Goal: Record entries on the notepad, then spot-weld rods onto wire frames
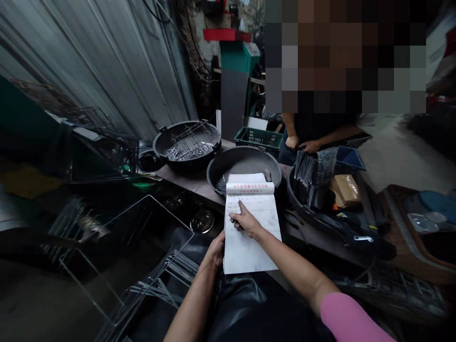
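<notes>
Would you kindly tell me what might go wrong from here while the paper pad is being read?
The right hand has dark fingertips against the page, so it may smudge the writing. The left hand supports the paper pad at one edge, so it could tip. The wire frames near the left forearm might snag or scratch it.

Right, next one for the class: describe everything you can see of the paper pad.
The pad is a stack of white paper sheets, upright in view, its top pages folded over into a strip with red printed characters. Faint handwritten lines, too small to read, fill the upper page; the lower part looks blank, with grey smudges. The left hand holds its left edge; the right hand touches the page. Its top overlaps a round, dark pan in view.
</notes>
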